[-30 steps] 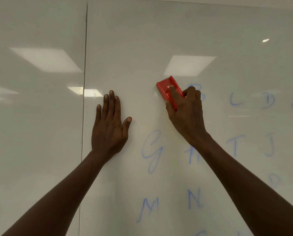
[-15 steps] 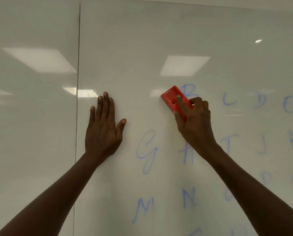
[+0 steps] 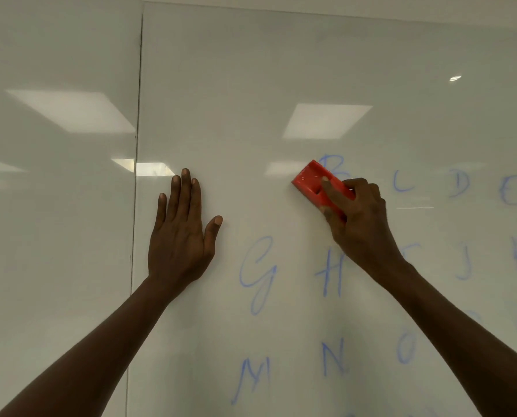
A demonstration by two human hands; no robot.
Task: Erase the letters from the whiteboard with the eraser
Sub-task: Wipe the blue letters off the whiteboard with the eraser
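**Red eraser pressed to the board at the letter B**

The whiteboard fills almost the whole view, glossy and pale, with ceiling light panels reflected in it. A vertical seam runs down its left part, dividing it from a neighbouring panel.

Blue handwritten letters are spread over the right and lower parts of the board: a row with B, C, D and E; below it G, H and J; lower again M, N and O. Letters at the far right edge are too blurred to read.

The left hand lies flat on the board just right of the seam, fingers straight and together, thumb spread; its grip is released, holding nothing.

The right hand has its grip closed around the eraser, with the forefinger laid along its top and the other fingers curled over its far edge. The eraser is red, tilted, and set against the board, covering the lower left of the B, well right of the left hand.
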